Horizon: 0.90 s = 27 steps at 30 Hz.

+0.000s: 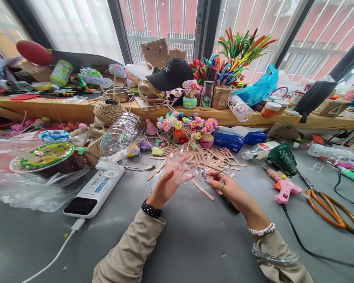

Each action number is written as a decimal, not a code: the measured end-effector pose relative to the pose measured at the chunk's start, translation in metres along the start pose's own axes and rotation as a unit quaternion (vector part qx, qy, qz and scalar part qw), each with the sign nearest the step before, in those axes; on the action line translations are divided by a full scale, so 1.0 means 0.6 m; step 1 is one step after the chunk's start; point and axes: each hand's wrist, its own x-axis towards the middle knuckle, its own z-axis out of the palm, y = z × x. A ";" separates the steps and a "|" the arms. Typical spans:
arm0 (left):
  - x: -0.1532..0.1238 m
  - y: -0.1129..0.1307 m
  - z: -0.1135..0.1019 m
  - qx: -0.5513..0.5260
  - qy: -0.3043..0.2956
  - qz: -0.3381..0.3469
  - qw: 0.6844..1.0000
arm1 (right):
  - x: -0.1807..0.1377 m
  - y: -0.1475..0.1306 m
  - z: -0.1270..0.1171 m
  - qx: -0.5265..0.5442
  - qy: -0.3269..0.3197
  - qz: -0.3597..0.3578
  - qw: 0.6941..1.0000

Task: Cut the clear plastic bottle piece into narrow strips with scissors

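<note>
A clear, crumpled-looking plastic piece [184, 163], apparently the cut part of a bottle, is held above the grey table. My left hand [169, 182] grips it from the left, and its fingers show through the transparent wall. At the right edge of the plastic, my right hand [231, 190] is closed around small metal scissors [223, 177], with a silvery loop by the fingers. The blades are hard to make out against the plastic. Beneath and behind both hands lie scattered wooden craft sticks [205, 192].
Right of my hands lie a pink glue gun [284, 186] with its cord and large orange-handled scissors [332, 210]. On the left are a white power bank [98, 190] and a round-lidded tub [47, 157]. Crocheted flowers [208, 127] and a large clear bottle [120, 133] stand behind.
</note>
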 end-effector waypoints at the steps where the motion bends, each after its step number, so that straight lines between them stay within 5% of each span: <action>1: 0.000 0.000 0.001 0.000 0.009 0.001 1.000 | -0.001 0.000 0.000 0.009 -0.007 -0.001 1.000; 6: 0.002 0.005 0.013 0.004 0.066 0.001 0.998 | -0.003 0.001 0.001 0.027 -0.014 -0.001 1.000; 11: 0.004 0.006 0.012 0.036 0.090 0.004 0.995 | 0.003 0.008 -0.001 -0.011 0.045 0.006 0.999; 19: 0.002 -0.001 0.002 0.083 0.046 0.015 0.995 | 0.001 -0.004 0.003 -0.119 0.067 -0.035 0.990; 27: -0.002 0.001 0.005 0.133 0.013 0.026 0.991 | 0.001 -0.002 0.003 -0.290 0.173 -0.096 0.936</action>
